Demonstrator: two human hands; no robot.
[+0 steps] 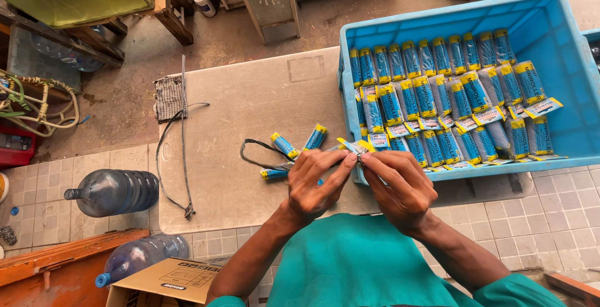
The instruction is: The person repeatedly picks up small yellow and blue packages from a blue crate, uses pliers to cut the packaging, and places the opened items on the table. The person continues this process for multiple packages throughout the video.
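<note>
Clear blue plastic water jugs lie on their sides at the far left, one large jug [115,191] on the pale tiled floor and a second jug [140,257] beside an open cardboard box [172,280] near an orange wooden plank [59,269]. Next comes a grey, scuffed plastic board [250,113] serving as a work surface, with a checked cloth mask [169,97] and a thin black cord [181,150] on its left part. Further right, three small blue-and-yellow rolled packets [284,145] lie loose on the board beside a black loop of band [256,154]. The left hand [312,185] pinches one end of a small packet [350,146], glossy film with a yellow tip and blue body, held just above the board's near edge at the corner of the crate. The right hand [400,188] closes its fingertips on the other end, so both hands grip the same packet between thumb and fingers. At the right stands a bright blue rigid plastic crate [556,44], its floor lined with neat rows of matching cylindrical packets [437,94], shiny and tightly rolled, with flat printed header tags folded out along the middle and front rows.
</note>
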